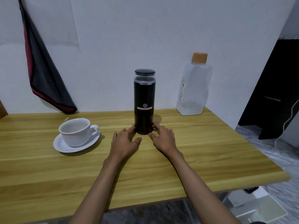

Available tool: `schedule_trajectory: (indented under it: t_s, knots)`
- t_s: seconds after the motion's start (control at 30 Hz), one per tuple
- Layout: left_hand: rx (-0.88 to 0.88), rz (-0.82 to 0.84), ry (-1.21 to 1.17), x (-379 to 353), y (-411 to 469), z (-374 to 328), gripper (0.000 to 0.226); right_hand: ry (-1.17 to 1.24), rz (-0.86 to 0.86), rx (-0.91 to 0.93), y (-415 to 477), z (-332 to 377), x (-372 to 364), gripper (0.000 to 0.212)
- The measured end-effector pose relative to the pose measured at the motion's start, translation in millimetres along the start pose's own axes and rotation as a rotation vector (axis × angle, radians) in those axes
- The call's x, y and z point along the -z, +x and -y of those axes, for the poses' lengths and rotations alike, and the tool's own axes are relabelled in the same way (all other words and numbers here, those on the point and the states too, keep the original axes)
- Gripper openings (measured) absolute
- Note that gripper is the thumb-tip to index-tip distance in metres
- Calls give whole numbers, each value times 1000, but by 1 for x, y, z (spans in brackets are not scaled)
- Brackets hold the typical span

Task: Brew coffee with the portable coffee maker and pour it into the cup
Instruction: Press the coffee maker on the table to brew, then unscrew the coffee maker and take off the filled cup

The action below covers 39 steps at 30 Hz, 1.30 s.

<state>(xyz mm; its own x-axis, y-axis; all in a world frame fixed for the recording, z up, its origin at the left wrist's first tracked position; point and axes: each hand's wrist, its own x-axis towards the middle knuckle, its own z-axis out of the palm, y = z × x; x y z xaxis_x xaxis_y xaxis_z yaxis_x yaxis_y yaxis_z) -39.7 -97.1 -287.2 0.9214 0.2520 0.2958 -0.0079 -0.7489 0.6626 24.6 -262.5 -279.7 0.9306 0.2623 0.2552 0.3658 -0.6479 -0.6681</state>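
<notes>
Black coffee maker [144, 101] stands upright, both hands [124, 143] [163, 139] touching its base.

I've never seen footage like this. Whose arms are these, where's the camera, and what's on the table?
No machine here: these are a person's bare arms, filmed by one wide-angle camera worn on their head, looking down. On the wooden table stands a tall black coffee maker, lid on. The left hand and right hand touch its base from either side with relaxed fingers; nothing is lifted. Left of it, an empty white cup sits on a saucer. Behind, to the right, stands a clear bottle with a tan cap.
</notes>
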Motion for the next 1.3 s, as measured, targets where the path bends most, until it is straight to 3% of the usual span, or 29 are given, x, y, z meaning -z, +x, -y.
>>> schedule_trajectory:
  t_s: [0.3, 0.47, 0.57, 0.67, 0.7, 0.8, 0.9, 0.97, 1.03, 1.13, 1.3]
  knots:
    - [-2, -8, -13, 0, 0, 2, 69, 5, 11, -13, 0, 1, 0, 53]
    - [11, -8, -27, -1, 1, 1, 70, 79, 17, -73, -1, 5, 3, 72]
    - [17, -13, -42, 0, 1, -1, 69, 229, 74, -149, 1, 8, 8, 80]
    - [55, -29, -50, 2, 1, -5, 71, 615, 212, -250, 7, 14, 27, 88]
    - [65, -27, -49, 2, 2, -6, 73, 647, 235, -244, 11, 16, 36, 92]
    - [82, -28, -18, 2, 5, -9, 80, 444, 198, -147, 28, 23, 59, 108]
    - [104, -24, 25, 3, 17, -15, 93, 448, 164, -83, 43, 38, 71, 118]
    - [119, 5, -68, 3, 29, -20, 101, 435, 172, -40, 53, 50, 73, 122]
    - [99, 48, -256, 1, 39, -24, 101, 430, 200, 9, 61, 59, 71, 121]
    - [87, 53, -463, -7, 45, -29, 93, 423, 233, 77, 67, 66, 66, 102]
    - [115, -19, -546, -15, 43, -23, 77, 449, 181, 85, 63, 75, 58, 86]
